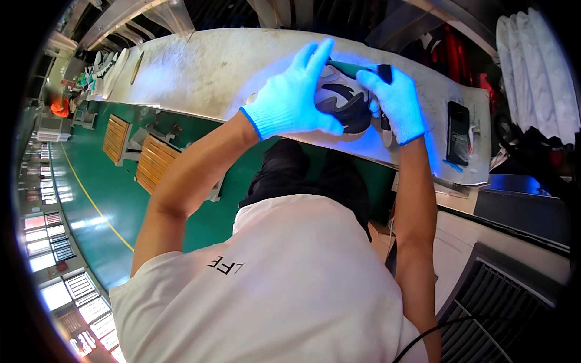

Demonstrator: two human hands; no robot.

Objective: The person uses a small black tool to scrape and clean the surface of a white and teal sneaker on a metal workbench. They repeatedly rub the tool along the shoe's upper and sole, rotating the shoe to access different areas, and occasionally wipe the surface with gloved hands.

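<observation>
Shoe [341, 100], half hidden by gloved left hand [290, 97], right hand [396, 103]

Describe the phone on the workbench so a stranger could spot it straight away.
Start at the long pale workbench. Go to its right end, past the gloved right hand holding the shoe. The phone lies flat there: a dark, glossy rectangle, unlike the white items nearby.
</observation>
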